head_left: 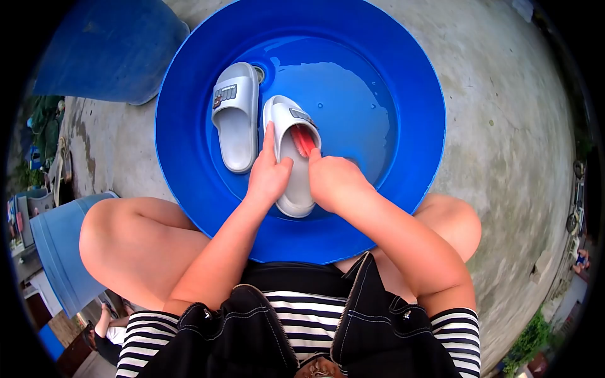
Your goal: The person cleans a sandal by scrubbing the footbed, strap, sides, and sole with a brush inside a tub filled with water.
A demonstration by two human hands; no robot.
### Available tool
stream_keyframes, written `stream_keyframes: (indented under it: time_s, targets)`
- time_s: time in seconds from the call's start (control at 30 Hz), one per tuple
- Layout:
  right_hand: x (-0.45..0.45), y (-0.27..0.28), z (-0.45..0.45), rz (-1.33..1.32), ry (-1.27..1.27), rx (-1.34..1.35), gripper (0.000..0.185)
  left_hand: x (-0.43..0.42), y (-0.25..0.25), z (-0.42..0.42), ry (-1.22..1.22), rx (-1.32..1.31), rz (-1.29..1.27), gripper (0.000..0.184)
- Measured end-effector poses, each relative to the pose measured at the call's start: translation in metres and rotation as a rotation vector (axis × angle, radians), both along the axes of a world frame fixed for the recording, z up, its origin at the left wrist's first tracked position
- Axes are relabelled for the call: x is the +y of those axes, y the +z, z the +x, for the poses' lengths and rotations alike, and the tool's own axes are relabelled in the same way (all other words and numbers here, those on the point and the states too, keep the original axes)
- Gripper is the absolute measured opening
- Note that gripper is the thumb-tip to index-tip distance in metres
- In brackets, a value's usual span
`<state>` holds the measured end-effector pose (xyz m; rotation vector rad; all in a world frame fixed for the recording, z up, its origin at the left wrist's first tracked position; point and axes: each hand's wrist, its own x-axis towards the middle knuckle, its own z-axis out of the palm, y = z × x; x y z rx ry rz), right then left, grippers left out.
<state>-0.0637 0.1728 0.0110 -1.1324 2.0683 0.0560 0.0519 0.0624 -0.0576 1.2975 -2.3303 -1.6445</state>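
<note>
Inside a round blue basin (416, 82) with shallow water, two grey-white slide sandals lie side by side. My left hand (271, 173) grips the left edge of the nearer sandal (296, 189), fingers along its strap. On the sandal's right side, my right hand (337, 179) is closed round the end of a red brush (302, 140), whose head is under the strap. The other sandal (237, 142) rests untouched at the left, its toe beside a round drain plug (259, 74).
A large blue barrel (113, 50) stands at the upper left. Near my left knee is a lighter blue bucket (66, 246). Concrete ground (498, 126) surrounds the basin. Part of another person (110, 331) shows at the lower left.
</note>
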Motion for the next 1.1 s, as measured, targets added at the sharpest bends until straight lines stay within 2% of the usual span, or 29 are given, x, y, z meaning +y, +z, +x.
stream_keyframes:
  time_s: [0.13,0.33,0.53,0.7,0.9,1.1]
  targets:
    - [0.005,0.023,-0.006,0.101,0.067,-0.076,0.044,-0.002,-0.003,0.003,-0.002,0.018,-0.006,0.09]
    - [-0.002,-0.004,-0.008,-0.001,-0.026,-0.002,0.045,0.001,-0.006,0.003,-0.009,0.034,-0.026,0.089]
    - [0.006,0.022,-0.011,0.086,0.109,-0.089,0.046,-0.001,-0.004,0.003,0.0,0.05,-0.006,0.09]
    - [-0.001,-0.006,-0.002,0.007,-0.044,0.031,0.044,0.003,-0.003,0.002,0.003,0.053,-0.017,0.09]
    - [0.006,0.025,-0.005,0.101,0.04,-0.084,0.045,0.0,-0.002,0.003,0.0,0.034,-0.008,0.09]
    - [-0.001,-0.01,-0.005,-0.02,-0.046,0.047,0.045,0.003,-0.004,0.001,0.066,0.095,0.077,0.088]
